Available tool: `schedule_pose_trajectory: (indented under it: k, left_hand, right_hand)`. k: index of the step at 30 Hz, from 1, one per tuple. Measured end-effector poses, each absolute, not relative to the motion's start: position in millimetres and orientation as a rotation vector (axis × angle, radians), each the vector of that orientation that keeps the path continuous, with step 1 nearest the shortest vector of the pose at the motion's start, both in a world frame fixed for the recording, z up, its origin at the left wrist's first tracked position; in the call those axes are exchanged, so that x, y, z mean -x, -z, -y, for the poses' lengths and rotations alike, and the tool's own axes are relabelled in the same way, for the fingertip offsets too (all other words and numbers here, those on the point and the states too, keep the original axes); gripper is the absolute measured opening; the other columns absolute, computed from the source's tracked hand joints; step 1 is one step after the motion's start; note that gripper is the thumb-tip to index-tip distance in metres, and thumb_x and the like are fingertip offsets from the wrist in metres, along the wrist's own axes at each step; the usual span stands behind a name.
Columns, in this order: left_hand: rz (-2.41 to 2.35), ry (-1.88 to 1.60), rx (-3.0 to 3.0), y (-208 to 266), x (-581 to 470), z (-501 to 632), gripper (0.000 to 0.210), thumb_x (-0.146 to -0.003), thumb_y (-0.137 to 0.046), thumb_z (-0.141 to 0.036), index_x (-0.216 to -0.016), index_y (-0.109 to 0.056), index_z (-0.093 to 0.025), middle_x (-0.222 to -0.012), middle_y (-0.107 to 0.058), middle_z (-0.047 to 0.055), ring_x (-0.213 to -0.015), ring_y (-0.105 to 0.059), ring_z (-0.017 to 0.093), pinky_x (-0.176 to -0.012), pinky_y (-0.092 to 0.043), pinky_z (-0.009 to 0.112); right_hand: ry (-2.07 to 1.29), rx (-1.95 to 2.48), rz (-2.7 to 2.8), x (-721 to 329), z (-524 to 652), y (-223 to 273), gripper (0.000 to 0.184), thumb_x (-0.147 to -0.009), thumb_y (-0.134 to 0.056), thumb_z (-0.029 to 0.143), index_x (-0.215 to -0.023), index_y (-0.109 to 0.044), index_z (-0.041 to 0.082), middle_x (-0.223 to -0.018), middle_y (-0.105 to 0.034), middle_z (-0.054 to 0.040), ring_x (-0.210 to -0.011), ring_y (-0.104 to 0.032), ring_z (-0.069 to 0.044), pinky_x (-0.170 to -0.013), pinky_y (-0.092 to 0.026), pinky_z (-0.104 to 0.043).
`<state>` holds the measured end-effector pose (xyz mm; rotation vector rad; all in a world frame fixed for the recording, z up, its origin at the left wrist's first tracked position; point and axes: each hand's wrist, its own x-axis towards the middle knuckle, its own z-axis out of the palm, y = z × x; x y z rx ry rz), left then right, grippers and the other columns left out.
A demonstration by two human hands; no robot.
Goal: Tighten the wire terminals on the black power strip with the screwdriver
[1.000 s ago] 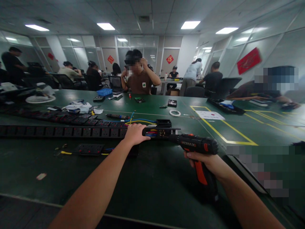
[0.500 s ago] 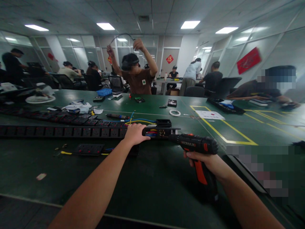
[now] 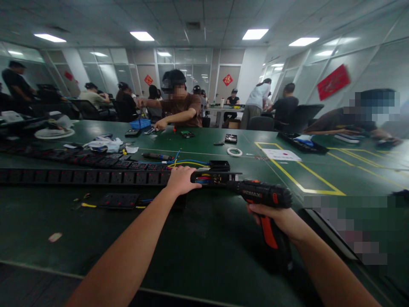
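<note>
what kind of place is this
Probably an electrical assembly workshop: a long socket strip with wires showing at its open end lies on a green workbench, and the right hand holds a power drill.

socket strip [image 3: 99,176] on the table [image 3: 204,251], left of the drill [image 3: 265,194]

Between the bare left forearm [image 3: 134,247] and right forearm [image 3: 335,260], the green desk [image 3: 201,251] leaves a hand open passage at lower centre, as far as the long black plastic socket strip [image 3: 102,177] walling off the left edge to just past centre. The left grip [image 3: 182,179] on that strip and the black-and-orange power drill [image 3: 266,194] in the right grip [image 3: 277,217] block mid-frame, while a short black socket block [image 3: 119,200] obstructs the left. Right of centre, room opens between the drill and a small white ring [image 3: 234,155].
</note>
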<state>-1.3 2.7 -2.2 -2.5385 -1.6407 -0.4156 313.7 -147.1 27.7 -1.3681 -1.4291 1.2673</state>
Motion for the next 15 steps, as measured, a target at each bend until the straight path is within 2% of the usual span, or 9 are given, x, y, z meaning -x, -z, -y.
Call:
schedule_pose_trajectory:
  k: [15]
  left_hand:
    - [1.625,0.439,2.537,5.1,2.6,-4.3,0.072,-0.082,-0.067,-0.075,-0.134,-0.064,-0.026,-0.132,-0.069,0.011,-0.121,-0.061,0.036,-0.099,-0.043,0.047]
  right_hand:
    - [-1.276,1.378,1.387,-311.9,148.8,-29.7,0.033,-0.072,-0.088,0.047,-0.076,-0.072,0.018,-0.064,-0.067,-0.0012,-0.057,-0.058,-0.016,-0.057,-0.045,-0.031]
